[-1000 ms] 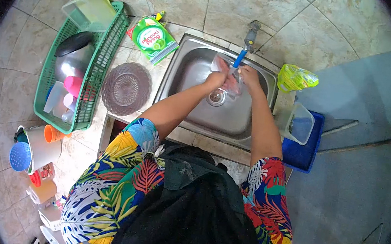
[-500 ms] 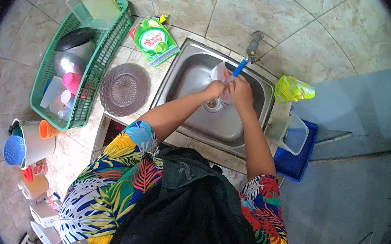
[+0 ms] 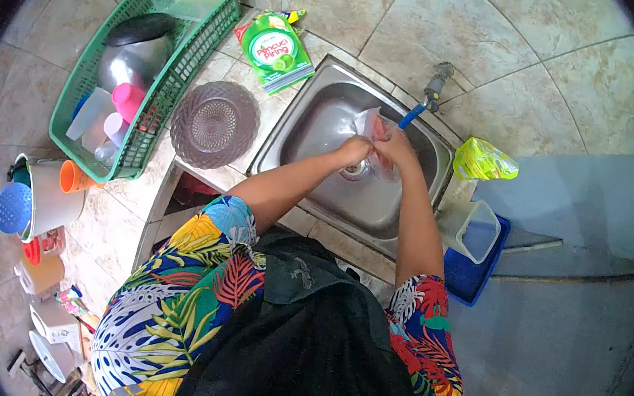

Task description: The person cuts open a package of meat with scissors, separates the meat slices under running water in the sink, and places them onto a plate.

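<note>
Over the steel sink (image 3: 312,132), a clear plastic bag (image 3: 372,119) with reddish contents is held between both hands. My left hand (image 3: 354,150) has its fingers closed on the bag's left side. My right hand (image 3: 397,149) grips it from the right, close beside the left. Just above the bag is the blue tap hose (image 3: 412,116), joined to a grey tap (image 3: 436,85) on the wall. The drain (image 3: 355,170) shows below the hands. What the bag holds is partly hidden by the fingers.
Left of the sink are a patterned glass plate (image 3: 215,124), a green soap packet (image 3: 274,52) and a green basket (image 3: 197,54) of dishes. On the right, a yellow-green packet (image 3: 485,160), a clear container (image 3: 476,232) and a blue tray (image 3: 466,280).
The view has shifted and turned slightly. Both hands have drawn together on the bag, and the bag now sits a little below and left of the hose end.
</note>
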A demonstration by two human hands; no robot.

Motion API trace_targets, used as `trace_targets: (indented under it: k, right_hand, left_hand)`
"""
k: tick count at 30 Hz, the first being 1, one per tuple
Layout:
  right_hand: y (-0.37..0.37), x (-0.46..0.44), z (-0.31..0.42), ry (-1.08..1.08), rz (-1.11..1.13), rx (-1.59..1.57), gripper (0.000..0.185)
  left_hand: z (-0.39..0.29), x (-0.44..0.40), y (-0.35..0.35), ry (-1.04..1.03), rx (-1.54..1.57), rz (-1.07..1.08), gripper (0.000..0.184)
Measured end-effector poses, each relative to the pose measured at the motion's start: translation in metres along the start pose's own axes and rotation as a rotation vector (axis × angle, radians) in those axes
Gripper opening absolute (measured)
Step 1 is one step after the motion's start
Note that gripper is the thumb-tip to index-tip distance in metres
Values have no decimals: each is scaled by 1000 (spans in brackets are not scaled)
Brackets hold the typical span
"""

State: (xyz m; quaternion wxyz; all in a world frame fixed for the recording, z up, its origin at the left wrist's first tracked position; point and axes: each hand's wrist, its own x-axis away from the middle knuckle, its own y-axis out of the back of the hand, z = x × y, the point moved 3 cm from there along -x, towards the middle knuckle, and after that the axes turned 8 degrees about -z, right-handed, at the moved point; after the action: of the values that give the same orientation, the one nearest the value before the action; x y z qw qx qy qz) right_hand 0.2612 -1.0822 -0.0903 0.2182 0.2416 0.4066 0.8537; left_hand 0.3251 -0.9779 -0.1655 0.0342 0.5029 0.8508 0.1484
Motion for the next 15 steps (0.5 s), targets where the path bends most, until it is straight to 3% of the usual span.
trace_targets:
  k: [2, 4, 7, 9, 15]
  right_hand:
    - [-1, 4, 12, -52, -68, -59, 53]
    - [1, 11, 11, -62, -94, 28, 58]
    - [-13, 10, 4, -2, -148, 142, 52]
    - [-28, 7, -7, -28, -220, 261, 36]
    - [-44, -14, -38, -27, -217, 219, 27]
  left_hand:
    - [7, 3, -1, 195, 188, -7, 21]
    - [3, 5, 0, 230, 200, -6, 21]
    - [-3, 15, 3, 305, 250, -10, 22]
    - [-9, 25, 11, 348, 285, -21, 23]
    - [11, 53, 34, 360, 401, -11, 29]
